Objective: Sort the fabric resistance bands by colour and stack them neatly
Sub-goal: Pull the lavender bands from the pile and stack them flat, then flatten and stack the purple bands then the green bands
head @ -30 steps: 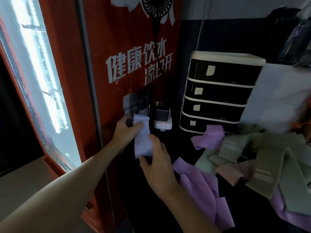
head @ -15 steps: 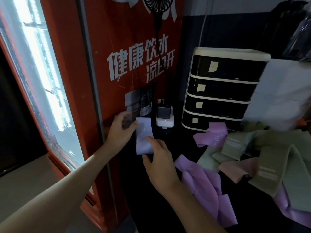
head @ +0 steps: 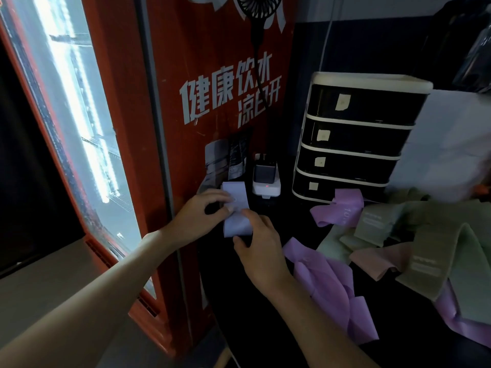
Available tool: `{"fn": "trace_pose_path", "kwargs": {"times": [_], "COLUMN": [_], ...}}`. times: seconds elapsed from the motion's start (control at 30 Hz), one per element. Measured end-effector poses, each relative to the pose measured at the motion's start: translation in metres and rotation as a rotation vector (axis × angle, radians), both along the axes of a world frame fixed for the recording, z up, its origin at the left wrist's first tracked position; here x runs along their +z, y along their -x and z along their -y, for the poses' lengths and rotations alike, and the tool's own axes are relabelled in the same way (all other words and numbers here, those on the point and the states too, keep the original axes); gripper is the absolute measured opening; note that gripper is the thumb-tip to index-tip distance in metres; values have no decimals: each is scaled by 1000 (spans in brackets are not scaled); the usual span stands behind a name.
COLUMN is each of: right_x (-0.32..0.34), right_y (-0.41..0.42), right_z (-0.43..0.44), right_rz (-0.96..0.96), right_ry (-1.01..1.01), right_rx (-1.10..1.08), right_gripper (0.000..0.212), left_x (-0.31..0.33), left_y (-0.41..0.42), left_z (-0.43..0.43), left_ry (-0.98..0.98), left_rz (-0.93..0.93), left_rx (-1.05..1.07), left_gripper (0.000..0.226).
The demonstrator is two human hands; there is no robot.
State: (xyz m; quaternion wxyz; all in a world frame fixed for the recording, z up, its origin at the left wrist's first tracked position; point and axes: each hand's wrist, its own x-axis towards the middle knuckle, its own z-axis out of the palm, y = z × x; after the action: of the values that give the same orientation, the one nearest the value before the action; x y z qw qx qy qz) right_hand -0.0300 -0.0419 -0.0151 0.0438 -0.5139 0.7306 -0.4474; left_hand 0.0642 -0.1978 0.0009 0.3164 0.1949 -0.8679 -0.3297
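Note:
A pale lilac-blue folded band (head: 236, 208) lies on the dark table top near the red cabinet. My left hand (head: 202, 216) pinches its left edge with curled fingers. My right hand (head: 259, 248) holds its lower right part, thumb under the near end. Loose purple bands (head: 329, 285) lie right of my right arm. Another purple band (head: 342, 208) lies farther back. Several grey-green bands (head: 435, 251) and a pink band (head: 380, 261) are heaped at the right.
A red vending cabinet (head: 212, 88) with a lit glass door stands at the left. A white power strip with a black charger (head: 265, 179) sits behind the band. A black four-drawer organiser (head: 356, 139) stands at the back, white paper (head: 451, 144) beside it.
My left hand came down over the band's upper left edge, fingers curling onto it. My right hand slid up the band's right side. The camera view tilted slightly.

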Motion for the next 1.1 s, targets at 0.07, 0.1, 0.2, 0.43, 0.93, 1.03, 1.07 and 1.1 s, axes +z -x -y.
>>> {"fn": "trace_pose_path", "kwargs": {"times": [0.07, 0.1, 0.2, 0.43, 0.93, 1.03, 1.07, 1.1], "right_x": [2, 4, 8, 34, 16, 6, 5, 6], "right_y": [-1, -1, -3, -11, 27, 25, 24, 24], "right_z": [-2, -2, -3, -25, -190, -197, -198, -198], "right_rz": [8, 13, 33, 29, -221, -210, -207, -210], "right_ry": [-13, -22, -46, -83, -80, -130, -142, -155], "right_rx": [-3, -5, -9, 45, -130, -142, -133, -126], "right_gripper": [56, 57, 59, 61, 43, 45, 44, 41], "left_x": [3, 4, 2, 3, 18, 3, -2, -5], "left_y": [-3, -5, -13, -21, -5, 14, 19, 23], "left_z": [-6, -9, -19, -32, -128, -145, -148, -149], "left_ry": [22, 42, 135, 178, 277, 215, 210, 201], "left_rz": [-33, -47, -30, 90, 5, 63, 79, 97], "left_rx": [14, 21, 6, -1, 56, 26, 20, 20], "left_gripper": [24, 22, 24, 38, 11, 16, 18, 19]}}
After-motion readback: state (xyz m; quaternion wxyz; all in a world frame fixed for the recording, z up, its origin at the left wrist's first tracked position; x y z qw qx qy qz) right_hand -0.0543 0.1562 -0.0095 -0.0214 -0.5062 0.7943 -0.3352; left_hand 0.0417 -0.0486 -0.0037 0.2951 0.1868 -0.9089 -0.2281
